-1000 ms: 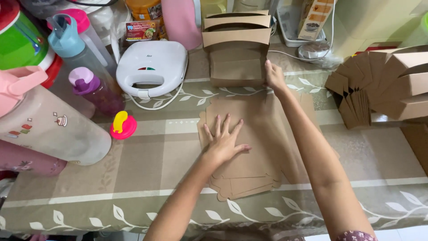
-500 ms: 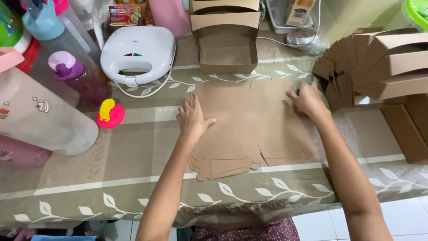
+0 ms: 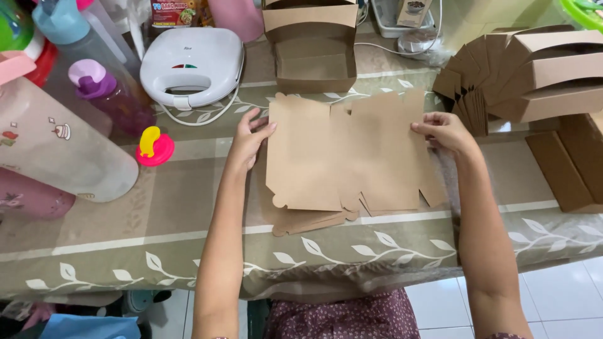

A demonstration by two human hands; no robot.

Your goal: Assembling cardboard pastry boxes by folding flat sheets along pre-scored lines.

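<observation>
A flat brown cardboard box blank is lifted slightly off a small stack of more blanks on the table. My left hand grips its left edge, fingers over the top. My right hand pinches its right edge near the upper corner. Behind the blank stands a folded open brown box with its lid up.
A white sandwich maker with its cord sits at back left, beside plastic bottles, a clear jug and a pink-yellow cap. Finished boxes and stacked blanks fill the right. The table's front edge is near me.
My right hand came back from the folded box to the blank's right edge. My left hand slid from the blank's face to its left edge, and the top blank is now raised.
</observation>
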